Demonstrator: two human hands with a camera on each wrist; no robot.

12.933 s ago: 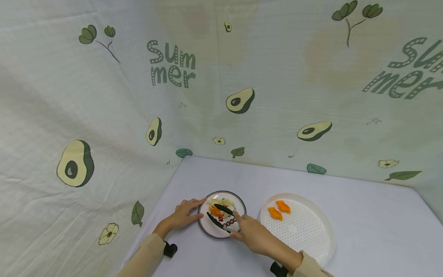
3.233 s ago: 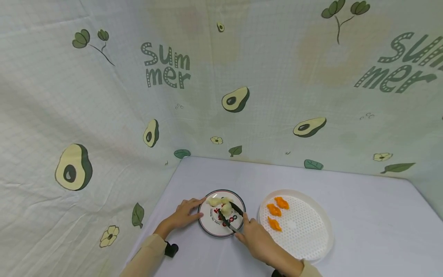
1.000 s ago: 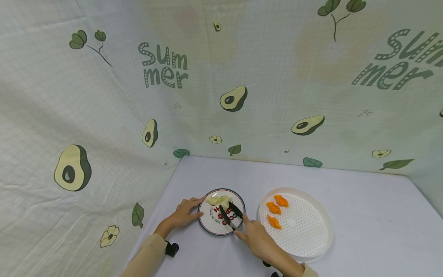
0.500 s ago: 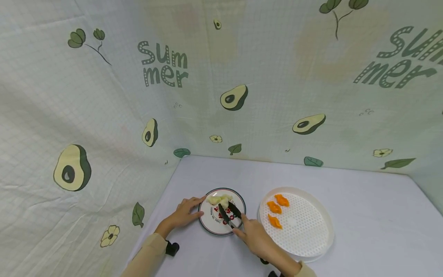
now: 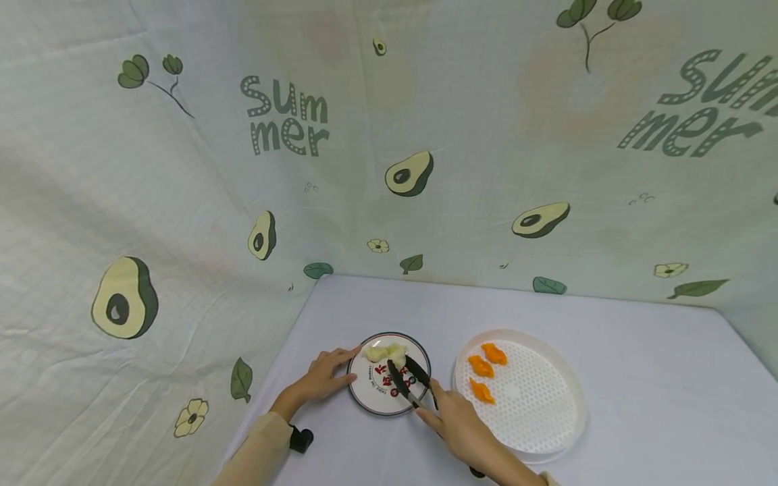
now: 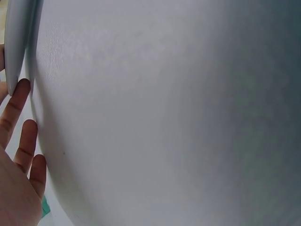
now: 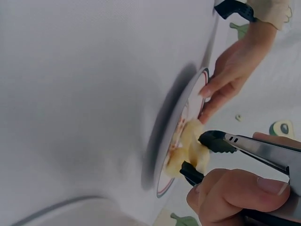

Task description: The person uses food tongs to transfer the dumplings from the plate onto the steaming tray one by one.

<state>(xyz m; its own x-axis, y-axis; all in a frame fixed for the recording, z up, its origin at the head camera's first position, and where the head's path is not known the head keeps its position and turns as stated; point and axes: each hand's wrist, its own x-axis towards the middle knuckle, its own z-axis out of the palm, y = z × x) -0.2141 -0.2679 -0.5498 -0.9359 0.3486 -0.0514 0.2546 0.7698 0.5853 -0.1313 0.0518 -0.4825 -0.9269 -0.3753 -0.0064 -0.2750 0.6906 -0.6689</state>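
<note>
The white tray (image 5: 547, 412) has gained a third orange piece (image 5: 482, 391), at its nine o'clock (the small plate (image 5: 373, 399) has lost its own). On that plate, one pale piece (image 5: 398, 352) has shifted from near the middle toward one o'clock. The right hand (image 5: 458, 424) and tongs (image 5: 398, 380) have drawn slightly toward four o'clock.

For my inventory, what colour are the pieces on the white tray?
Orange pieces, clearest in the head view.

Plate (image 5: 372, 393) left of tray (image 5: 530, 408), apparently dumplings (image 5: 481, 366) on both
</note>
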